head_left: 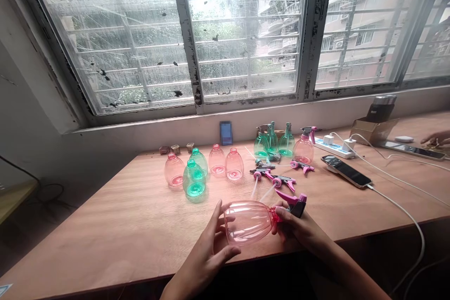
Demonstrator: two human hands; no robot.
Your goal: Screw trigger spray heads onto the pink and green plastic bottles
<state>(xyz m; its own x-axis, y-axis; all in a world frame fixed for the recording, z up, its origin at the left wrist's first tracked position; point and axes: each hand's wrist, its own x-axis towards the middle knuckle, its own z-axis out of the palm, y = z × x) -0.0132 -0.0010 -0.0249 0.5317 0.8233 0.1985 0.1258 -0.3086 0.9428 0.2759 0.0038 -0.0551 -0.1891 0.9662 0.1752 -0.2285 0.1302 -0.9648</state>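
A clear pink spray bottle [248,222] lies sideways between my hands above the front of the table, its base to the left. My left hand [213,248] is curled round the base, fingers behind and thumb along the lower edge. At the neck, my right hand [290,220] grips the collar below the pink and black spray head [298,204]. Just beyond lie several loose pink and black spray heads [277,181] with thin tubes. Headless pink bottles [234,165] and green bottles [194,183] stand farther left.
Green spray bottles [260,144] and a pink one [303,150] with heads fitted stand at the back. To the right are a charging phone [346,172], a power strip [333,146], cables and a cardboard box [372,130]. Another person's hand [437,138] rests at the far right.
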